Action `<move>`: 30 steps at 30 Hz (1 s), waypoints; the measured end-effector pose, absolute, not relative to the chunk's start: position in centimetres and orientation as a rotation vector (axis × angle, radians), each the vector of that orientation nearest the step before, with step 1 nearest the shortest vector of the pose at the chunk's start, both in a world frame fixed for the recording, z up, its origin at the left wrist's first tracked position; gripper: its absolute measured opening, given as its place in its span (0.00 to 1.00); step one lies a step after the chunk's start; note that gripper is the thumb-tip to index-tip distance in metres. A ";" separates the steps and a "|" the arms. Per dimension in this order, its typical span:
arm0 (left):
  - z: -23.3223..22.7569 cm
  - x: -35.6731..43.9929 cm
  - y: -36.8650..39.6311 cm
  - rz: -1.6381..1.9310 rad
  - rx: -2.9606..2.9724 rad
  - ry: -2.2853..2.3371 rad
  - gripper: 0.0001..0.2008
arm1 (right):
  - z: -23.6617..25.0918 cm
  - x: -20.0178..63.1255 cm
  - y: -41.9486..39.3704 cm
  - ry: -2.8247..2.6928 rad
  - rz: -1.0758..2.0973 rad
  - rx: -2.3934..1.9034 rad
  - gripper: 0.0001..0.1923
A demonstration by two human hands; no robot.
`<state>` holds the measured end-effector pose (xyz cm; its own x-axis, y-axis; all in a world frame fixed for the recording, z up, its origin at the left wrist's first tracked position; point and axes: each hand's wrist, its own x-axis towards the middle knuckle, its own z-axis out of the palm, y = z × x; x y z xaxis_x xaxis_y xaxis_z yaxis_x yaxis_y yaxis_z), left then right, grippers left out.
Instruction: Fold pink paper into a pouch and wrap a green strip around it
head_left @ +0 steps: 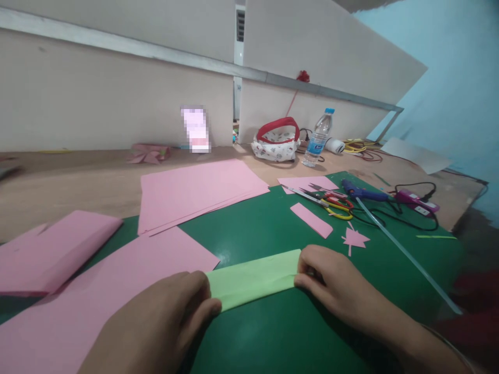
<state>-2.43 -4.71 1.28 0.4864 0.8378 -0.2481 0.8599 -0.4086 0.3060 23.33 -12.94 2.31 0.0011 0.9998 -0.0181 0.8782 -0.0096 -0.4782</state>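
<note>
At nine o'clock a folded sheet of pink paper (50, 254) lies half on the brown wooden tabletop (78, 182), and below it, towards seven o'clock, a large flat pink sheet (97, 301) lies on the dark green cutting mat (273, 332). The left hand (156, 324) comes in at six o'clock, fingers curled down and closed on the left end of a long folded strip of light green paper (253, 280), which lies flat on the mat just below the centre, running from left to right and rising slightly. Up at eleven o'clock a stack of pink paper sheets (195, 189) straddles the edge of the mat. The right hand (335, 285), at about four o'clock, has its fingers bent and pinched on the strip's right end. Above it, at two o'clock, a small pink paper rectangle (311, 219) and a pink star-shaped scrap (354, 239) lie near red and yellow handled scissors (331, 201) and a blue glue gun (362, 193). Farther back at one o'clock stand a clear plastic water bottle (318, 137) and a white pouch with red trim (276, 140).
</note>
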 end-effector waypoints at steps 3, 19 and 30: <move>1.1 -2.5 -4.6 -0.048 2.359 1.418 0.19 | 2.4 23.5 -13.0 -1.916 0.528 -1.930 0.08; 0.6 -2.0 -5.9 0.317 2.928 0.739 0.12 | 2.3 18.0 -13.8 -2.513 -0.326 -1.490 0.13; 2.0 -1.4 -7.7 0.072 3.211 0.795 0.13 | 2.1 19.7 -15.5 -2.490 -0.600 -1.637 0.11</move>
